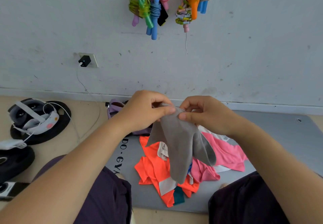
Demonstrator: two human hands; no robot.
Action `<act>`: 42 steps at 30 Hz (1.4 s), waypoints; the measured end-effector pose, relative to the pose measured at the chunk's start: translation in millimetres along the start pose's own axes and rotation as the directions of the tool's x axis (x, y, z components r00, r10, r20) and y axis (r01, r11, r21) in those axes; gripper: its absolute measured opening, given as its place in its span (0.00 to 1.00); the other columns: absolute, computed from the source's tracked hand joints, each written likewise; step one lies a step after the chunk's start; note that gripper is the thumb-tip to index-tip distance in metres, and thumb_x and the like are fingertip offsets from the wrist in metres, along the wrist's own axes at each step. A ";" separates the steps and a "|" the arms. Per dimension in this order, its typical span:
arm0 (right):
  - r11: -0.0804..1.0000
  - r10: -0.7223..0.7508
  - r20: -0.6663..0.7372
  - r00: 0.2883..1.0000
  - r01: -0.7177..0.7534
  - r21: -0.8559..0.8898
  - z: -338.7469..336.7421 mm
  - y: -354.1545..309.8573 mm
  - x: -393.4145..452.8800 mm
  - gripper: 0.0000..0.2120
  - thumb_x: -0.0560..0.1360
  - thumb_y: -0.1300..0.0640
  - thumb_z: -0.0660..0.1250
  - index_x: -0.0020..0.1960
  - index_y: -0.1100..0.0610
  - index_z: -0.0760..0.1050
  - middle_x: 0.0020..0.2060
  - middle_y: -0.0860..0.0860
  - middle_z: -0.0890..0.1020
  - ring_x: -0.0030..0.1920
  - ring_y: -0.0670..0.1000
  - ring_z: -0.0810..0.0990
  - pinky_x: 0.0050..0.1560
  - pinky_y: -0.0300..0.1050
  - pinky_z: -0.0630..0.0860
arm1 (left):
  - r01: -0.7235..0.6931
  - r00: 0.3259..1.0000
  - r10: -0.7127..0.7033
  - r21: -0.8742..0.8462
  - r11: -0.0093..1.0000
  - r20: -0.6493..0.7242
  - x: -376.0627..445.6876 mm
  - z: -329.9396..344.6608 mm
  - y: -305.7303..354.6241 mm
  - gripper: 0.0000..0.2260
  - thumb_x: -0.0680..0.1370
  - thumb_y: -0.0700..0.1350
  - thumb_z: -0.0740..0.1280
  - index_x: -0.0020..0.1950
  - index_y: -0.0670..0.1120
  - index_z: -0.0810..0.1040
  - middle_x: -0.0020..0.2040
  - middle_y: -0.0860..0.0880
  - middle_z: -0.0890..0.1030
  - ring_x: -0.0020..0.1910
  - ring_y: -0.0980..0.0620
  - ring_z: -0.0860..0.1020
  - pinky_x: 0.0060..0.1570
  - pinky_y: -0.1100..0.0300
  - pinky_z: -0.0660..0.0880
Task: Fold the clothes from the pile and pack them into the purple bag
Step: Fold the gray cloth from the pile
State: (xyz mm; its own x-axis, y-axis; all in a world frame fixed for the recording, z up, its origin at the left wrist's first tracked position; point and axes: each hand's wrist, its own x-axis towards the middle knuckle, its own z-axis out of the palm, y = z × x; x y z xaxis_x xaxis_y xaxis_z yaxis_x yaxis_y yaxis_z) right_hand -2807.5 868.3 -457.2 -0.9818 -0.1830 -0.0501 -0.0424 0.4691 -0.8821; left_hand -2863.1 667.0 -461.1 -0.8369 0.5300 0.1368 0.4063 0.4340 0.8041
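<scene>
Bare forearms reach forward over dark-trousered knees as the left hand (pixel 146 109) and right hand (pixel 204 113) meet, each pinching the top edge of a grey garment (pixel 181 147), apparently to shake it out for folding. Beneath them lies the pile (pixel 157 167); beyond the left hand, the purple bag (pixel 114 107).

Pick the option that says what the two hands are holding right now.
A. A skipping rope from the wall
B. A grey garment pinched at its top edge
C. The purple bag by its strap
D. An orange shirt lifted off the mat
B: both the left hand and the right hand pinch the top edge of the grey garment, which hangs down over the pile of clothes on the mat.
</scene>
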 end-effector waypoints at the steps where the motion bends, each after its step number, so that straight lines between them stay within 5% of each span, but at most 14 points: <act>1: 1.000 0.003 -0.013 1.000 -0.002 0.030 0.6 0.5 0.8 0.02 0.74 0.61 0.72 0.45 0.58 0.79 0.36 0.50 0.80 0.38 0.47 0.78 0.43 0.43 0.76 | -0.011 0.998 0.009 -0.039 0.999 -0.057 0.6 0.3 0.9 0.01 0.74 0.44 0.74 0.44 0.48 0.85 0.36 0.49 0.84 0.33 0.50 0.82 0.37 0.58 0.80; 4: 0.999 -0.001 -0.002 1.000 0.001 0.035 -0.9 5.0 2.8 0.04 0.73 0.61 0.74 0.46 0.58 0.79 0.36 0.49 0.80 0.37 0.47 0.77 0.42 0.40 0.75 | -0.052 0.975 0.001 -0.224 0.973 -0.222 3.2 -5.5 1.7 0.07 0.75 0.39 0.73 0.41 0.51 0.84 0.35 0.53 0.84 0.32 0.55 0.82 0.33 0.64 0.78; 7: 0.994 0.026 0.004 1.000 -0.025 -0.108 -5.0 16.1 6.7 0.04 0.73 0.60 0.73 0.45 0.58 0.79 0.37 0.48 0.80 0.37 0.45 0.76 0.39 0.31 0.72 | -0.053 0.932 -0.060 -0.298 0.953 -0.357 4.8 -18.2 -1.7 0.07 0.75 0.40 0.73 0.42 0.52 0.84 0.36 0.54 0.84 0.32 0.53 0.83 0.39 0.55 0.82; 12: 0.949 0.055 -0.135 0.989 -0.094 -0.303 -23.8 38.3 14.6 0.03 0.73 0.60 0.72 0.45 0.58 0.79 0.41 0.52 0.81 0.42 0.51 0.76 0.47 0.43 0.73 | -0.012 0.877 -0.130 -0.292 0.956 -0.462 7.7 -28.1 -18.3 0.07 0.75 0.45 0.73 0.40 0.56 0.85 0.36 0.53 0.83 0.32 0.50 0.84 0.46 0.43 0.81; 14: 0.917 0.063 -0.182 0.981 -0.129 -0.378 -33.4 46.2 15.2 0.03 0.73 0.60 0.71 0.45 0.57 0.78 0.41 0.50 0.79 0.43 0.52 0.76 0.47 0.45 0.72 | 0.019 0.870 -0.160 -0.292 0.956 -0.467 9.1 -32.0 -27.3 0.07 0.75 0.45 0.73 0.39 0.57 0.85 0.37 0.50 0.84 0.32 0.49 0.84 0.46 0.44 0.82; 16: 0.898 0.067 -0.248 0.966 -0.167 -0.407 -42.2 52.8 14.5 0.04 0.73 0.59 0.72 0.43 0.54 0.77 0.38 0.47 0.77 0.39 0.49 0.73 0.41 0.37 0.70 | 0.049 0.864 -0.190 -0.297 0.953 -0.467 9.6 -36.1 -37.1 0.07 0.75 0.46 0.74 0.39 0.58 0.86 0.40 0.43 0.84 0.32 0.49 0.84 0.45 0.45 0.82; 19: 0.876 0.046 -0.330 0.943 -0.197 -0.440 -51.4 58.1 13.0 0.04 0.72 0.60 0.72 0.43 0.53 0.77 0.35 0.44 0.77 0.38 0.47 0.73 0.36 0.31 0.66 | 0.111 0.879 -0.210 -0.245 0.963 -0.428 9.2 -40.1 -52.5 0.08 0.75 0.46 0.74 0.39 0.59 0.85 0.40 0.50 0.85 0.33 0.47 0.84 0.41 0.52 0.82; 22: 0.854 0.002 -0.357 0.934 -0.187 -0.486 -56.0 59.8 11.2 0.06 0.73 0.62 0.70 0.46 0.52 0.82 0.40 0.48 0.80 0.43 0.49 0.75 0.40 0.38 0.65 | 0.173 0.927 -0.202 -0.118 0.978 -0.317 8.5 -41.5 -66.1 0.12 0.75 0.44 0.73 0.38 0.63 0.84 0.38 0.57 0.85 0.37 0.53 0.85 0.42 0.58 0.81; 27: 0.795 -0.055 -0.331 0.942 -0.159 -0.585 -55.9 60.9 12.3 0.10 0.77 0.61 0.66 0.54 0.56 0.83 0.49 0.51 0.81 0.52 0.51 0.77 0.51 0.41 0.69 | 0.216 0.947 -0.212 -0.013 0.976 -0.239 9.0 -39.6 -75.6 0.07 0.75 0.44 0.74 0.39 0.56 0.85 0.38 0.56 0.85 0.41 0.51 0.85 0.50 0.52 0.80; 32: 0.806 -0.064 -0.376 0.924 -0.174 -0.565 -59.8 62.4 10.6 0.07 0.77 0.62 0.67 0.49 0.57 0.84 0.44 0.48 0.78 0.48 0.50 0.76 0.46 0.37 0.67 | 0.214 0.944 -0.217 -0.041 0.976 -0.249 9.3 -35.3 -70.0 0.10 0.76 0.42 0.72 0.39 0.56 0.83 0.35 0.57 0.84 0.28 0.55 0.83 0.29 0.72 0.74; 36: 0.842 -0.116 -0.440 0.891 -0.147 -0.518 -63.7 63.0 8.8 0.05 0.75 0.63 0.68 0.45 0.57 0.83 0.44 0.47 0.74 0.47 0.50 0.74 0.45 0.28 0.66 | 0.233 0.937 -0.253 -0.110 0.966 -0.240 11.4 -31.1 -69.0 0.05 0.78 0.41 0.71 0.42 0.48 0.84 0.39 0.47 0.85 0.30 0.50 0.84 0.31 0.66 0.78; 39: 0.833 -0.133 -0.492 0.860 -0.173 -0.526 -63.5 64.6 9.1 0.02 0.74 0.59 0.72 0.43 0.57 0.82 0.48 0.50 0.72 0.53 0.53 0.69 0.57 0.46 0.69 | 0.260 0.927 -0.289 -0.146 0.955 -0.238 14.1 -31.1 -73.7 0.06 0.79 0.44 0.69 0.45 0.42 0.82 0.42 0.39 0.81 0.34 0.46 0.84 0.39 0.57 0.82; 42: 0.859 -0.035 -0.462 0.886 -0.209 -0.467 -65.1 64.2 5.0 0.11 0.75 0.52 0.71 0.39 0.57 0.74 0.40 0.49 0.73 0.43 0.52 0.73 0.44 0.44 0.70 | 0.285 0.917 -0.330 -0.212 0.935 -0.224 15.5 -32.8 -77.1 0.09 0.80 0.47 0.67 0.47 0.42 0.80 0.42 0.41 0.75 0.34 0.46 0.85 0.37 0.59 0.82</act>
State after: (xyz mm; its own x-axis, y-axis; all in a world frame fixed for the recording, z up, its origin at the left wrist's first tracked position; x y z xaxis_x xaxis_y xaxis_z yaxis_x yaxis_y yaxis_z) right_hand -2827.2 953.7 -483.6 -0.9540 0.2206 0.2031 0.0827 0.8446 -0.5290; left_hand -2919.5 617.8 -501.9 -0.9838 0.1791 -0.0105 0.0634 0.4020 0.9134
